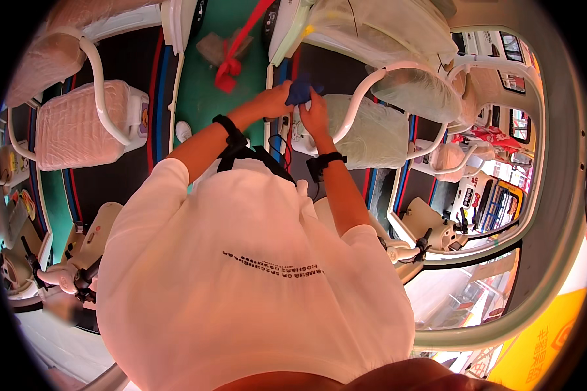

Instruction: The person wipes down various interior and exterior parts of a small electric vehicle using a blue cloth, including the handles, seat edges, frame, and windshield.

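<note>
A crumpled dark blue cloth (301, 90) is bunched between my two hands, over the edge of a vehicle's floor. My left hand (275, 101) grips its left side. From below and to the right, the fingers of my right hand (315, 115) pinch the cloth. Fingertips are partly hidden by the fabric and slightly blurred. Just right of my right hand is a plastic-wrapped seat (374, 132) with a curved white armrest (357, 100). Black straps with small devices sit on both wrists.
A red ribbon (230, 68) hangs over the green floor (200, 102) beside crumpled clear plastic. To the left stands another small vehicle with a pink-looking wrapped seat (83, 124) and curved armrest. Handlebars (68, 276) show lower left; a window frame (557, 234) curves along the right.
</note>
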Demonstrator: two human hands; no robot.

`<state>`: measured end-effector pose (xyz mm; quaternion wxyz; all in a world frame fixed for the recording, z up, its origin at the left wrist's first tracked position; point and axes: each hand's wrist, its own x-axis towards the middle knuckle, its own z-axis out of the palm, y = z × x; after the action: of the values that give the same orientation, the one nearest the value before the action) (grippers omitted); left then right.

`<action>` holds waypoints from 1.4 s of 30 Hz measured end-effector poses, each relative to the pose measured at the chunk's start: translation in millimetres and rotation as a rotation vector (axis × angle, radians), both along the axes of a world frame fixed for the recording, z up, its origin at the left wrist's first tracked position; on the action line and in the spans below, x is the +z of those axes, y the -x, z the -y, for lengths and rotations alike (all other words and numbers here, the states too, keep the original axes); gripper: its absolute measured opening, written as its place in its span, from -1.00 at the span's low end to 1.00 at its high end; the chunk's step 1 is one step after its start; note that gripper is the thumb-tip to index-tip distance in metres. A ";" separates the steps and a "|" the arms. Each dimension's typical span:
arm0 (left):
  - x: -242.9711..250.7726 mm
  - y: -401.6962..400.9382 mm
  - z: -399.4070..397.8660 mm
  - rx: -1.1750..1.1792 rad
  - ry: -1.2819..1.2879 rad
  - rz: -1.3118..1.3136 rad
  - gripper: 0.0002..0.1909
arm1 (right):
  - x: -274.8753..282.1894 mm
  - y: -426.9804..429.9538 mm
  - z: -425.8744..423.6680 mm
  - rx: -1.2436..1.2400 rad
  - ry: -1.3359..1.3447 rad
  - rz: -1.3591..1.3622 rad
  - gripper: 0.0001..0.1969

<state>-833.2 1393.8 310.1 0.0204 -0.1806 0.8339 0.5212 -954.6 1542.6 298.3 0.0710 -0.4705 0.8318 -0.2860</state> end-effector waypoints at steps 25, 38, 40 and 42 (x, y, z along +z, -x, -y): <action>-25.4 100.0 -75.0 -0.034 0.039 -0.126 -0.33 | 8.2 58.7 -96.5 -0.514 -0.214 -0.132 -0.57; 36.1 217.8 -69.7 -0.536 0.381 -0.251 -0.31 | -26.0 156.3 -49.9 -0.471 0.012 -0.067 -0.56; 25.0 219.8 -61.1 -0.553 0.405 -0.213 -0.30 | -32.1 143.7 -49.5 -0.449 0.169 -0.007 -0.57; 16.9 211.8 -58.3 -0.549 0.639 -0.180 -0.26 | -30.7 131.9 -53.4 -0.490 0.349 0.193 -0.50</action>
<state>-1045.0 1452.1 327.1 0.0284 0.0971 0.9690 0.2255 -1086.5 1596.0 267.6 -0.0032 -0.2321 0.8482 -0.4762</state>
